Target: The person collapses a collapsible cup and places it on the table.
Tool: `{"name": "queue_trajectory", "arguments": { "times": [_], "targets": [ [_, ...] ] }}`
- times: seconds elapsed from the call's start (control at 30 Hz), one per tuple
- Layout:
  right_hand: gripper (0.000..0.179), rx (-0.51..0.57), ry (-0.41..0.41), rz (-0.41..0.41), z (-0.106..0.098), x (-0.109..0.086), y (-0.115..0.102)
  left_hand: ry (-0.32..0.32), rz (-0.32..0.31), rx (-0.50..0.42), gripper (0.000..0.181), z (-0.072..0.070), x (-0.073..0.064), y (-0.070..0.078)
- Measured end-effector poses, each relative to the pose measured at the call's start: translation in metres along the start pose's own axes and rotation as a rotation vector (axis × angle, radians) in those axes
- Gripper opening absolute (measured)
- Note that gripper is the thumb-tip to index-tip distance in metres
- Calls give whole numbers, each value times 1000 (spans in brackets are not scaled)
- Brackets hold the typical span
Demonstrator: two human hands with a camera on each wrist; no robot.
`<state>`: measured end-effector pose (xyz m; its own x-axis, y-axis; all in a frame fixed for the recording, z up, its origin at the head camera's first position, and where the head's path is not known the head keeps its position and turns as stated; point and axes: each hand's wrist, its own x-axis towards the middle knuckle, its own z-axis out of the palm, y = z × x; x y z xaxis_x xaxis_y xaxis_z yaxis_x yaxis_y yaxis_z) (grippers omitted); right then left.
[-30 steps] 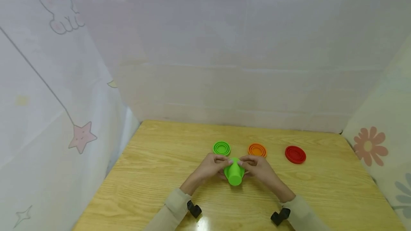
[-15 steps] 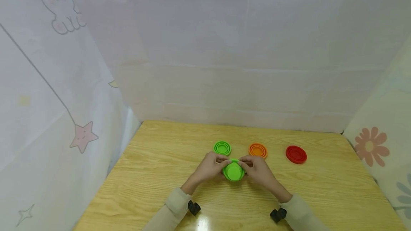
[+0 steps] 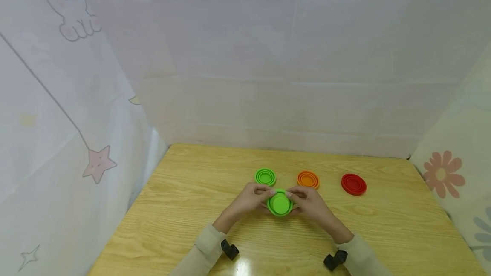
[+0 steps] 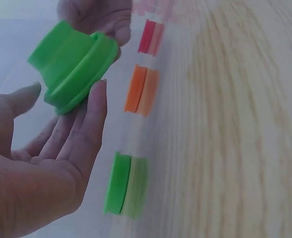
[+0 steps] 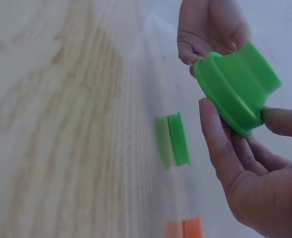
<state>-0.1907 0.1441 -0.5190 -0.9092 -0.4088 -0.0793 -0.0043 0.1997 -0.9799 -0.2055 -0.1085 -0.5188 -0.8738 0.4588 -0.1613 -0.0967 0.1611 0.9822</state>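
Note:
A green collapsible cup (image 3: 279, 203) is held between both hands, its round base facing me. Part of its wall is folded into the wide rim, while the base section still stands out, as the left wrist view shows of the cup (image 4: 72, 65). My left hand (image 3: 248, 200) grips its left side, thumb at the top edge and fingers under the rim. On the other side my right hand (image 3: 311, 204) holds the rim the same way; in the right wrist view its thumb touches the cup (image 5: 240, 84) and the fingers lie beneath.
Behind the hands, three flat folded cups lie in a row on the wooden table (image 3: 184, 208): a green one (image 3: 265, 177), an orange one (image 3: 308, 179) and a red one (image 3: 353, 184). A pale curtain (image 3: 291, 67) hangs beyond the table's far edge.
The green cup's tall, narrow body has been pushed in toward its rim, so it is much shorter now. Both hands have stayed in nearly the same place.

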Motion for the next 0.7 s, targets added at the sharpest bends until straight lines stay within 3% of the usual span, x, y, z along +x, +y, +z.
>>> {"name": "queue_trajectory", "arguments": {
  "times": [0.13, 0.43, 0.7],
  "targets": [
    [51, 72, -46, 48, -4, 0, 2, -3, -29, -65, 44, -2, -2, 0],
    [53, 101, -80, 26, -7, 0, -2, -48, -30, -37, 47, -4, -5, 9],
    [54, 170, -112, 38, -5, 2, -3, -57, -19, -55, 48, -10, -4, 7]
  ]
}}
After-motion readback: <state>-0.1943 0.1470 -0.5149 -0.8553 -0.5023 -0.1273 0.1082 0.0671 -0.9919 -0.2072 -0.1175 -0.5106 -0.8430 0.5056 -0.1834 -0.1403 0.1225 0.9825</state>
